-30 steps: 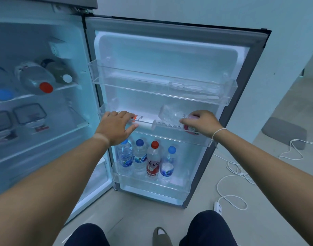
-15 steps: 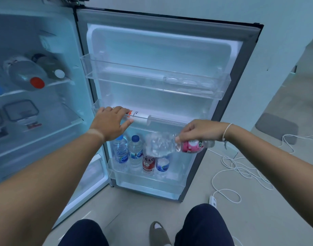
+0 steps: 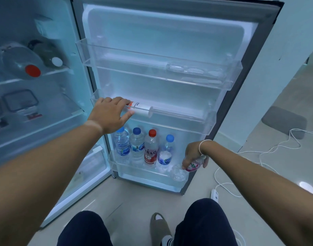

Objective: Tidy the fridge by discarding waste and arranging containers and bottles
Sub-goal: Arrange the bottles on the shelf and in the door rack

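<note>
Four upright bottles (image 3: 145,150) stand in a row in the bottom door bin (image 3: 143,173) of the open fridge door: three with blue caps and one with a red cap, third from the hinge side. At the far end of that row from the hinge, the right hand (image 3: 194,155) is closed around a crumpled clear bottle with a pink label (image 3: 189,167), held tilted with its clear end at the rim of the bottom door bin. One bin above that bin, the left hand (image 3: 109,114) lies with fingers loosely spread over the hinge end of a white tube (image 3: 143,110) lying on its side in the middle door bin (image 3: 196,125); whether it grips the tube I cannot tell. The top door bin (image 3: 152,68) sits higher still. On the floor beyond the bottom door bin's outer end, a white cable (image 3: 228,185) lies in loops.
</note>
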A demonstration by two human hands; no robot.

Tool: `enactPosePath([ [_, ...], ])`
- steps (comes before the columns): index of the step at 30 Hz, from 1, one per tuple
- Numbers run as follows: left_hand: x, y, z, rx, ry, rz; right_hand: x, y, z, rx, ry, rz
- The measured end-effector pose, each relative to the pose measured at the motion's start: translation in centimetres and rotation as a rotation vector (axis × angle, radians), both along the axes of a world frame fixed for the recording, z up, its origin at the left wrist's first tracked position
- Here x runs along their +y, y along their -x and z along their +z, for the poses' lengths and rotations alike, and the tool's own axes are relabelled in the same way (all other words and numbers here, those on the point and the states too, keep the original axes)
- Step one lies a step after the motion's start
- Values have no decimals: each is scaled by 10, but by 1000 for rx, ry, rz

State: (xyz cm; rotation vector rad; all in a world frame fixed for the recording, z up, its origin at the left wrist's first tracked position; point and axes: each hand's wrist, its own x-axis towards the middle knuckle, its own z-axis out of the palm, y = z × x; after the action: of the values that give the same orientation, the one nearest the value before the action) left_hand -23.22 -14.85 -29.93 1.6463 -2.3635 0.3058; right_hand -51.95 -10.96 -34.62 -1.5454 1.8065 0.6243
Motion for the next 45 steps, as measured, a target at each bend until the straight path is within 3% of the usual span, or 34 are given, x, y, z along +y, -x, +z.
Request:
enactPosePath([
  [4, 0, 1, -1, -8, 7, 1, -6, -6, -22, 44, 81, 33],
  [11, 1, 2, 1, -22, 15, 17, -17, -9, -54, 166, 394, 171],
  [27, 1, 4, 3, -57, -6, 40, -31, -6, -95, -15, 574, -43],
  [45, 6, 6, 7, -63, -52, 50, -19, -1, -100, -28, 577, -26],
])
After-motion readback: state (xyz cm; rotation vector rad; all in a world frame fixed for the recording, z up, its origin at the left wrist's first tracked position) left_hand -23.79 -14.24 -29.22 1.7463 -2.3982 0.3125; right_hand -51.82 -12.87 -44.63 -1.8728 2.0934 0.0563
